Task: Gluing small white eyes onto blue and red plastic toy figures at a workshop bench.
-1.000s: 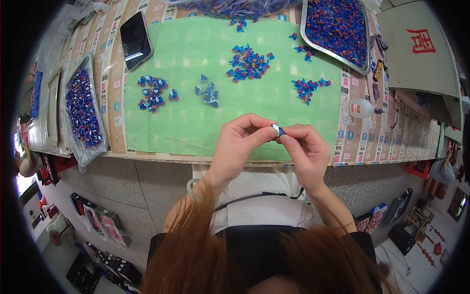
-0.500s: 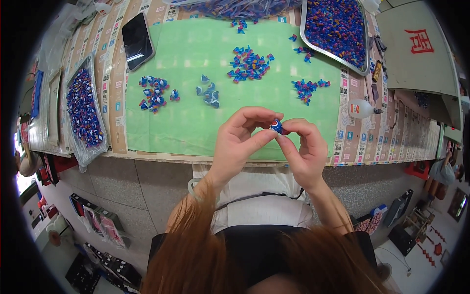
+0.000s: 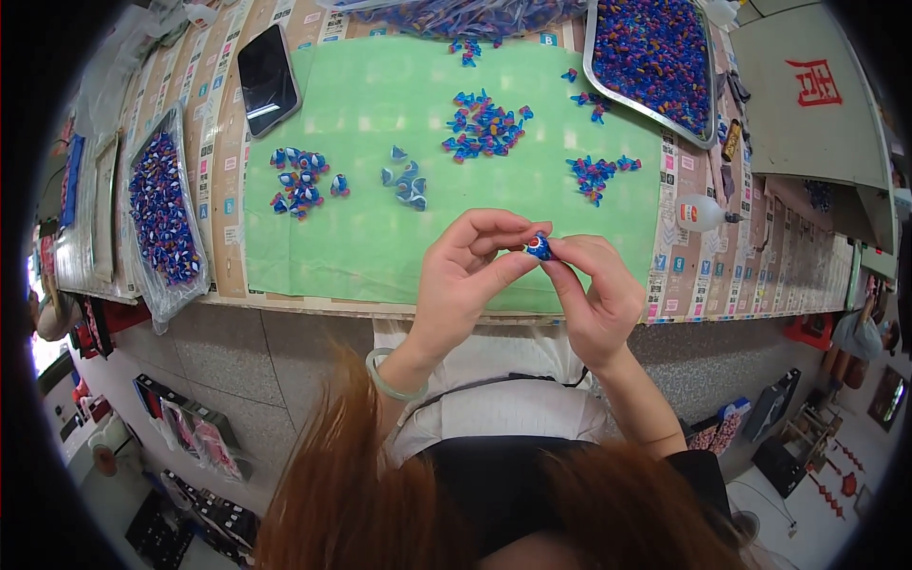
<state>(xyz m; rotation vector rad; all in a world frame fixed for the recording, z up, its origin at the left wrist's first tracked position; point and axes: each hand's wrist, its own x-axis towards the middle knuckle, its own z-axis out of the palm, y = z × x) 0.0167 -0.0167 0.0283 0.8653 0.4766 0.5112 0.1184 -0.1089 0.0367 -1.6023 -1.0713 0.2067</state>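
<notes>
Between the fingertips of both hands is a small blue plastic piece point(image 3: 539, 246) with a white and red spot, held above the near edge of the green mat point(image 3: 361, 256). My left hand point(image 3: 472, 266) pinches it from the left with thumb and fingers. My right hand point(image 3: 598, 290) grips it from the right with thumb and forefinger. Beyond the hands lies a pile of blue and pink pieces point(image 3: 484, 125). Blue and white shell-like parts point(image 3: 409, 184) lie left of it, and a cluster of assembled-looking pieces point(image 3: 302, 178) farther left.
A metal tray point(image 3: 648, 118) of blue, pink and orange pieces stands at the far right. A smaller cluster point(image 3: 596, 178) and a white squeeze bottle point(image 3: 699, 213) are nearer. A phone point(image 3: 269, 81) lies far left, beside a plastic-lined tray point(image 3: 201, 256) of finished-looking pieces.
The held piece has turned slightly and shifted a little to the right. My right hand has moved slightly right, and more of my left wrist's pale bangle shows.
</notes>
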